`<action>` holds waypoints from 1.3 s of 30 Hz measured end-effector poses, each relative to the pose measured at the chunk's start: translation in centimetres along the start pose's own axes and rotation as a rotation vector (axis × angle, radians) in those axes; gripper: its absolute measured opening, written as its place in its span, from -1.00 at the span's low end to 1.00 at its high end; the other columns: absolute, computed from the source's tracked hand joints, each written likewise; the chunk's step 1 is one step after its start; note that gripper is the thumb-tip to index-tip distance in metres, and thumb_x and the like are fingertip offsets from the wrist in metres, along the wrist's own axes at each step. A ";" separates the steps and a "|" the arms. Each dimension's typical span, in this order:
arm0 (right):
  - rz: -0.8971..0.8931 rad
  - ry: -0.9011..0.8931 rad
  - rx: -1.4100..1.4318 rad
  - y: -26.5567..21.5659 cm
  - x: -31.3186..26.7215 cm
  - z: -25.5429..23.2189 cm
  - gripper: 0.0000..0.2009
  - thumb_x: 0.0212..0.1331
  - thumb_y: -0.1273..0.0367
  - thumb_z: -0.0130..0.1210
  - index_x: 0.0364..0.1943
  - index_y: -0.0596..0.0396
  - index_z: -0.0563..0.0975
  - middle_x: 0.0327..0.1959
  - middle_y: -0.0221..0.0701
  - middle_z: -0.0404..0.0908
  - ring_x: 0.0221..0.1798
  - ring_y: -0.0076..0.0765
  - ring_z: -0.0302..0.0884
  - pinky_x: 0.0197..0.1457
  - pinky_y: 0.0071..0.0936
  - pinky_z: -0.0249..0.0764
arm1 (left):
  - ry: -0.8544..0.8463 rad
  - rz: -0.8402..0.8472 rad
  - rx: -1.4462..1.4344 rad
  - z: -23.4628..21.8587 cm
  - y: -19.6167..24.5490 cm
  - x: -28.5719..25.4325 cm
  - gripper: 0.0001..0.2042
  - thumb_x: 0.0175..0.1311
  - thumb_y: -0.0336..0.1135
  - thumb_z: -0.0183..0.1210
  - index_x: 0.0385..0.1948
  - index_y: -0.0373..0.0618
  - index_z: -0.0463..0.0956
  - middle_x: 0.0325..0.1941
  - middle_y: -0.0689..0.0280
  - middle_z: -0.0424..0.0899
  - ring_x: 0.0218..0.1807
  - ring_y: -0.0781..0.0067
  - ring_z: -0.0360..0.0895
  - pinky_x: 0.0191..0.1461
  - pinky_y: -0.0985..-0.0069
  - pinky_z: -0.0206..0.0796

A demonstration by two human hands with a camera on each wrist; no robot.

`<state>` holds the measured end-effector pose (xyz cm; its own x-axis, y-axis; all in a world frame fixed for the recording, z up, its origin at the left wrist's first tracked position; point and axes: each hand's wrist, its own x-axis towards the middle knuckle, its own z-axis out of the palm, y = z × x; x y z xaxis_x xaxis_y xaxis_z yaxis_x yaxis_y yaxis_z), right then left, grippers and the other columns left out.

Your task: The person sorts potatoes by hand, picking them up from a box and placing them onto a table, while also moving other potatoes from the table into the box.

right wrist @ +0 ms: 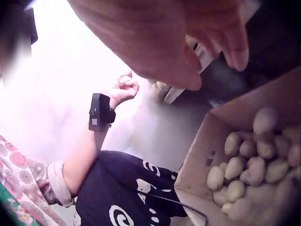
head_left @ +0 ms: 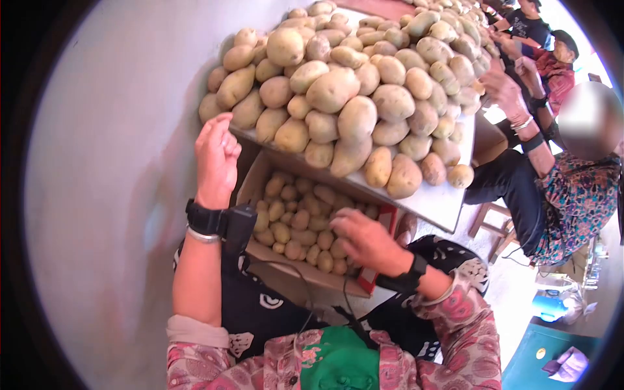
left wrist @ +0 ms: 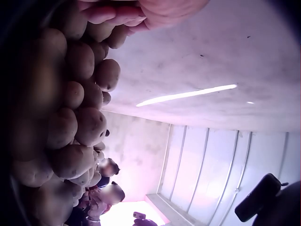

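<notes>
While head shows boxed potatoes [head_left: 299, 220], left wrist, panels [left wrist: 211, 165]

A: Potatoes [head_left: 331, 91], heaped?
B: Far end cut off by the head view's top edge; nearest ones blurred in the left wrist view.
A: Desk [head_left: 442, 205] beneath?
B: Surface mostly hidden under them.
A: Box [right wrist: 200, 150]?
B: Cropped by the right wrist view's right edge; in the head view, some potatoes inside covered by the right hand [head_left: 367, 240].
A: Left hand [left wrist: 146, 12]?
B: Cropped at the left wrist view's top edge.
A: Small items [head_left: 593, 270], far right of the head view?
B: Too small to identify.
</notes>
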<state>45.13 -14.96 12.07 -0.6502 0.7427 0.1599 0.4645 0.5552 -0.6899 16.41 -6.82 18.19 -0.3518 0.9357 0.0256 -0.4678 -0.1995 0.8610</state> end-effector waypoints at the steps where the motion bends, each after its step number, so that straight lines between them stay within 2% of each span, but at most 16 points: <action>1: -0.073 -0.009 -0.014 -0.3 0.0 0.0 -0.71 -0.01 0.51 0.05 -0.13 0.15 0.42 -0.11 -0.13 0.41 -0.07 0.06 0.43 -0.07 -0.20 0.46 | 0.020 -0.026 -0.004 0.1 0.0 -0.2 -0.92 0.28 -0.41 0.04 -0.24 -0.13 0.46 -0.66 0.57 0.22 -0.64 0.79 0.13 -0.56 0.74 0.01; 2: -0.109 -0.021 0.026 -0.8 0.2 -0.3 -0.75 -0.02 0.51 0.06 -0.18 0.11 0.44 -0.24 -0.18 0.44 -0.16 0.01 0.46 -0.15 -0.22 0.47 | 0.041 -0.054 -0.006 0.0 -0.1 -0.6 -0.92 0.28 -0.42 0.04 -0.25 -0.13 0.45 -0.66 0.57 0.21 -0.64 0.80 0.12 -0.57 0.74 0.00; 6: -0.144 0.142 0.068 -2.0 2.2 -2.8 -0.83 0.01 0.52 0.08 -0.27 0.12 0.46 -0.38 -0.21 0.46 -0.28 -0.01 0.49 -0.22 -0.26 0.47 | 0.069 -0.053 0.077 -0.9 -0.4 -1.3 -0.93 0.29 -0.43 0.03 -0.26 -0.13 0.45 -0.68 0.59 0.19 -0.68 0.80 0.09 -0.62 0.75 -0.05; 8: -0.149 0.331 0.044 -2.4 3.8 -5.2 -0.81 0.03 0.54 0.09 -0.23 0.13 0.48 -0.30 -0.21 0.53 -0.23 -0.08 0.54 -0.17 -0.35 0.49 | 0.066 -0.066 0.067 -1.4 -0.6 -1.3 -0.93 0.29 -0.43 0.03 -0.26 -0.13 0.45 -0.68 0.58 0.19 -0.68 0.80 0.08 -0.62 0.75 -0.05; 9: -0.061 0.389 0.006 -2.2 4.5 -6.4 -0.77 0.01 0.55 0.12 -0.19 0.13 0.49 -0.24 -0.22 0.55 -0.18 -0.09 0.54 -0.10 -0.32 0.47 | 0.063 -0.075 0.063 -1.8 -0.7 -1.3 -0.94 0.29 -0.43 0.03 -0.27 -0.13 0.45 -0.67 0.58 0.18 -0.68 0.80 0.07 -0.62 0.75 -0.06; 11: -0.062 0.605 -0.056 -1.9 6.4 -8.1 -0.69 0.01 0.50 0.14 -0.09 0.13 0.48 -0.10 -0.16 0.52 0.02 0.00 0.46 0.09 -0.28 0.40 | 0.034 -0.064 0.082 -1.7 -0.5 -1.1 -0.93 0.28 -0.42 0.04 -0.26 -0.14 0.45 -0.67 0.58 0.18 -0.68 0.79 0.07 -0.61 0.74 -0.06; 15: -0.034 0.631 -0.469 -1.2 8.8 -8.8 -0.45 -0.08 0.30 0.27 0.07 0.12 0.39 0.12 -0.05 0.34 0.10 0.10 0.38 0.14 -0.21 0.35 | 0.016 -0.088 0.077 -1.3 -0.7 -1.1 -0.90 0.27 -0.42 0.06 -0.24 -0.17 0.46 -0.66 0.57 0.18 -0.65 0.78 0.09 -0.57 0.72 -0.04; 17: 0.019 0.551 -0.408 -0.7 9.7 -8.0 -0.40 -0.08 0.25 0.28 0.11 0.09 0.35 0.09 -0.06 0.36 0.04 0.09 0.43 0.06 -0.18 0.40 | -0.042 -0.094 0.037 -1.1 -0.5 -1.0 -0.90 0.26 -0.43 0.06 -0.24 -0.18 0.46 -0.65 0.56 0.21 -0.64 0.78 0.11 -0.56 0.73 -0.02; 23: 0.066 0.586 -0.456 0.3 11.9 -6.8 -0.29 -0.15 0.19 0.32 0.16 0.07 0.29 -0.02 -0.09 0.42 -0.06 0.07 0.49 -0.09 -0.17 0.47 | 0.006 -0.139 0.074 -0.7 -0.3 -0.7 -0.89 0.29 -0.42 0.02 -0.21 -0.17 0.46 -0.67 0.58 0.15 -0.64 0.78 0.09 -0.55 0.73 -0.02; 24: 0.062 0.604 -0.525 0.5 12.1 -6.6 -0.29 -0.11 0.19 0.29 0.19 0.08 0.28 -0.03 -0.16 0.45 -0.06 -0.06 0.52 -0.05 -0.27 0.48 | -0.010 -0.122 0.067 -0.7 -0.3 -0.6 -0.88 0.29 -0.42 0.02 -0.20 -0.17 0.46 -0.66 0.58 0.15 -0.64 0.78 0.09 -0.54 0.73 -0.02; 27: 0.218 0.505 -0.508 -0.6 12.3 -7.0 -0.23 -0.13 0.09 0.31 0.21 0.11 0.29 0.04 -0.08 0.46 0.06 -0.06 0.48 0.13 -0.27 0.40 | -0.014 -0.129 0.062 -0.8 -0.1 -0.7 -0.87 0.30 -0.42 0.02 -0.18 -0.19 0.46 -0.66 0.57 0.17 -0.62 0.78 0.11 -0.53 0.73 -0.01; 28: 0.187 0.512 -0.332 -1.7 11.9 -7.5 -0.26 -0.12 0.25 0.28 0.22 0.16 0.23 0.12 0.07 0.34 0.19 0.11 0.31 0.24 -0.20 0.26 | -0.027 -0.121 0.059 -0.9 -0.1 -0.6 -0.86 0.30 -0.42 0.01 -0.17 -0.20 0.46 -0.66 0.57 0.17 -0.62 0.77 0.11 -0.52 0.73 0.00; 32: 0.097 0.533 -0.310 -0.7 11.8 -7.5 -0.27 -0.13 0.27 0.27 0.20 0.20 0.23 0.05 0.05 0.41 0.14 0.11 0.35 0.22 -0.19 0.28 | -0.034 -0.116 0.058 -0.8 0.2 -0.5 -0.84 0.31 -0.41 0.01 -0.14 -0.22 0.45 -0.67 0.56 0.18 -0.62 0.77 0.12 -0.51 0.72 0.02; 36: 0.059 0.550 -0.287 -1.1 11.3 -8.0 -0.27 -0.13 0.26 0.27 0.19 0.20 0.25 0.04 0.03 0.42 0.15 0.05 0.36 0.22 -0.20 0.29 | -0.009 -0.107 0.062 -0.7 0.4 -0.5 -0.85 0.31 -0.42 0.01 -0.14 -0.21 0.45 -0.67 0.56 0.18 -0.63 0.77 0.12 -0.51 0.72 0.02; 38: 0.148 0.553 -0.096 -2.3 10.5 -8.6 -0.32 -0.06 0.26 0.25 0.20 0.13 0.25 0.10 0.00 0.42 0.21 -0.03 0.35 0.28 -0.22 0.24 | -0.019 -0.090 0.045 -0.9 0.6 -0.3 -0.85 0.31 -0.43 0.01 -0.15 -0.21 0.45 -0.67 0.56 0.18 -0.63 0.78 0.13 -0.52 0.72 0.02; 39: 0.115 0.570 -0.061 -1.7 10.1 -8.3 -0.26 -0.09 0.14 0.29 0.22 0.08 0.28 0.02 -0.19 0.47 0.04 -0.26 0.48 0.12 -0.37 0.41 | -0.026 -0.084 0.037 -1.0 0.6 -0.2 -0.85 0.31 -0.43 0.02 -0.15 -0.21 0.45 -0.67 0.56 0.18 -0.63 0.78 0.13 -0.53 0.73 0.01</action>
<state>42.74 -5.26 20.69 -0.1749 0.8744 0.4526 0.5577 0.4669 -0.6863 15.35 -7.43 18.18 -0.2910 0.9561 -0.0350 -0.4648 -0.1092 0.8787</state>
